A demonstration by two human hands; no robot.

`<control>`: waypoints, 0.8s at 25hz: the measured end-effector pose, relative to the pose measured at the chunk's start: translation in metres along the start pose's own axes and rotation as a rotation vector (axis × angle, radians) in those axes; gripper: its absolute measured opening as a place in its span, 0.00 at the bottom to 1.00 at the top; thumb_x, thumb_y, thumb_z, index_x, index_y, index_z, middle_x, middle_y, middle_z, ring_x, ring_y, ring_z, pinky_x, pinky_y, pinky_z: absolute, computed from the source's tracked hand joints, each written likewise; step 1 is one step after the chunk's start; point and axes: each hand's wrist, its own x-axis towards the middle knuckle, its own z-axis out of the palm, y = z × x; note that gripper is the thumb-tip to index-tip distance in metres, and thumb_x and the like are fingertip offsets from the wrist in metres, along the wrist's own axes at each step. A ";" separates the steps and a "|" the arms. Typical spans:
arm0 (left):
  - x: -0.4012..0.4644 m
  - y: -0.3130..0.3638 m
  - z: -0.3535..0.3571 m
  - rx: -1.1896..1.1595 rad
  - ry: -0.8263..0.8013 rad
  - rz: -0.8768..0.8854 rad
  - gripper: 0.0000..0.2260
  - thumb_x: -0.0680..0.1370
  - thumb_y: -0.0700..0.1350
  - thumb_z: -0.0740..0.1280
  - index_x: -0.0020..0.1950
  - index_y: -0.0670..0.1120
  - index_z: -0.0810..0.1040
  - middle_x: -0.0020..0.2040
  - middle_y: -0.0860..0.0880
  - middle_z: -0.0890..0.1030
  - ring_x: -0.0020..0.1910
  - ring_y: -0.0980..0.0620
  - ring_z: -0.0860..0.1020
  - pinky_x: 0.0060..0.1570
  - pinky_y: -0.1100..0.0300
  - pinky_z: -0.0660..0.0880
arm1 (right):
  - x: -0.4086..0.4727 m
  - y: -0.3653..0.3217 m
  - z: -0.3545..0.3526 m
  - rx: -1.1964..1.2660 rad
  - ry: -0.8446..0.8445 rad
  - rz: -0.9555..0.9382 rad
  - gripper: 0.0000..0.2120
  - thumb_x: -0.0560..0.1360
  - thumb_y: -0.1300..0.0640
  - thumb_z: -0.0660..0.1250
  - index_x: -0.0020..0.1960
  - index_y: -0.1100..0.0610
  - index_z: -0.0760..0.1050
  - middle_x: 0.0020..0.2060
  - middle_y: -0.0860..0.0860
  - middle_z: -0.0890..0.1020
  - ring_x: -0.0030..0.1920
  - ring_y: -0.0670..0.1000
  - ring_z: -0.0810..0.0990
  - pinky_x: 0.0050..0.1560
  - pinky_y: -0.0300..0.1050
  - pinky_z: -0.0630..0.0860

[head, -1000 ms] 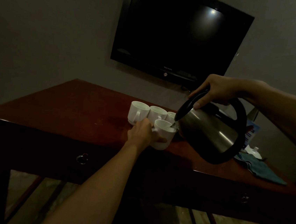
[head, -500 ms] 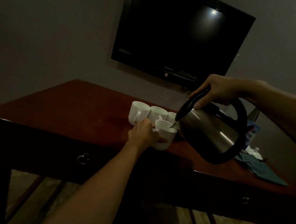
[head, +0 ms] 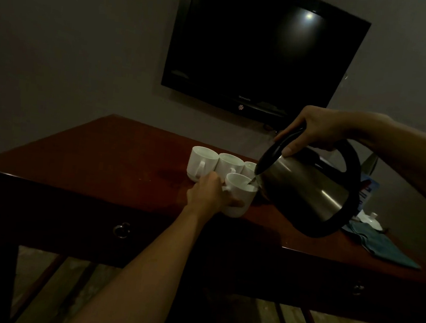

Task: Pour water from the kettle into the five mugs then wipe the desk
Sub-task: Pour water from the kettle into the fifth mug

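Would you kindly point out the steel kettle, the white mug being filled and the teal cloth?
steel kettle (head: 306,189): head view, shiny side wall.
white mug being filled (head: 238,206): head view, outer wall.
teal cloth (head: 379,247): head view, folded middle.

- kettle (head: 305,194): brushed metal body with a soft sheen, black plastic handle and base
- mugs (head: 228,163): smooth white glazed ceramic
- table (head: 96,159): polished reddish wood, glossy
- cloth (head: 379,244): matt teal fabric
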 end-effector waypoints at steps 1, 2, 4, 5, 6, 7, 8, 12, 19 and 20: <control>0.000 0.000 0.000 0.002 -0.004 0.005 0.20 0.65 0.56 0.79 0.49 0.48 0.78 0.47 0.53 0.81 0.47 0.54 0.79 0.37 0.60 0.70 | 0.000 0.000 0.000 -0.003 -0.004 0.002 0.24 0.67 0.48 0.78 0.62 0.47 0.81 0.25 0.45 0.79 0.23 0.44 0.73 0.25 0.41 0.71; 0.000 0.000 -0.001 0.003 -0.007 0.007 0.20 0.65 0.56 0.79 0.49 0.48 0.78 0.46 0.54 0.80 0.47 0.55 0.78 0.37 0.60 0.71 | 0.001 0.000 0.000 -0.002 -0.006 0.003 0.24 0.66 0.48 0.78 0.61 0.47 0.81 0.25 0.46 0.79 0.23 0.45 0.73 0.25 0.41 0.71; 0.000 0.001 -0.001 0.000 -0.011 0.005 0.18 0.65 0.55 0.79 0.46 0.50 0.77 0.45 0.54 0.80 0.47 0.55 0.78 0.41 0.57 0.74 | 0.002 0.000 0.000 0.012 -0.004 0.006 0.25 0.65 0.47 0.78 0.61 0.47 0.81 0.25 0.48 0.78 0.24 0.46 0.72 0.25 0.43 0.71; -0.001 0.001 -0.001 -0.002 -0.011 0.004 0.17 0.65 0.55 0.79 0.45 0.50 0.77 0.45 0.54 0.80 0.47 0.54 0.78 0.43 0.55 0.75 | 0.002 0.000 0.000 0.020 -0.005 0.006 0.26 0.64 0.46 0.79 0.61 0.47 0.81 0.25 0.49 0.77 0.24 0.47 0.72 0.25 0.43 0.70; -0.001 0.002 -0.002 -0.003 -0.011 0.004 0.17 0.65 0.55 0.79 0.45 0.50 0.76 0.45 0.54 0.79 0.47 0.54 0.78 0.44 0.55 0.76 | 0.002 -0.001 0.000 0.025 -0.009 0.007 0.27 0.63 0.46 0.79 0.61 0.47 0.81 0.25 0.48 0.77 0.23 0.47 0.71 0.25 0.43 0.70; -0.001 0.002 -0.002 -0.003 -0.013 0.006 0.17 0.65 0.55 0.79 0.45 0.50 0.76 0.45 0.54 0.79 0.47 0.55 0.78 0.43 0.56 0.75 | 0.002 -0.001 -0.001 0.028 -0.012 0.011 0.27 0.62 0.46 0.78 0.61 0.47 0.81 0.24 0.48 0.77 0.23 0.47 0.71 0.25 0.42 0.70; -0.002 0.003 -0.003 -0.005 -0.016 0.008 0.17 0.65 0.55 0.79 0.46 0.50 0.76 0.45 0.54 0.79 0.46 0.55 0.77 0.41 0.57 0.73 | 0.003 -0.002 -0.001 0.030 -0.015 0.014 0.27 0.62 0.46 0.78 0.61 0.47 0.81 0.24 0.47 0.76 0.23 0.46 0.71 0.24 0.42 0.70; -0.001 0.004 -0.003 -0.008 -0.030 0.004 0.17 0.66 0.54 0.79 0.47 0.50 0.76 0.47 0.54 0.78 0.47 0.56 0.76 0.39 0.60 0.69 | 0.004 -0.003 -0.001 0.009 -0.015 0.018 0.25 0.65 0.49 0.78 0.62 0.48 0.81 0.24 0.47 0.77 0.22 0.45 0.71 0.23 0.40 0.69; 0.001 0.002 0.000 0.005 -0.003 -0.010 0.21 0.65 0.56 0.79 0.51 0.47 0.79 0.48 0.53 0.81 0.48 0.54 0.78 0.40 0.58 0.71 | 0.004 -0.001 -0.002 0.015 -0.024 0.018 0.26 0.64 0.47 0.78 0.61 0.47 0.81 0.26 0.50 0.77 0.23 0.47 0.71 0.24 0.42 0.70; 0.000 0.002 0.000 0.009 0.001 -0.013 0.21 0.65 0.56 0.79 0.51 0.47 0.79 0.48 0.53 0.81 0.48 0.54 0.79 0.40 0.57 0.72 | 0.005 -0.001 -0.002 0.016 -0.028 0.020 0.26 0.63 0.46 0.78 0.61 0.47 0.81 0.27 0.51 0.77 0.23 0.47 0.71 0.24 0.42 0.70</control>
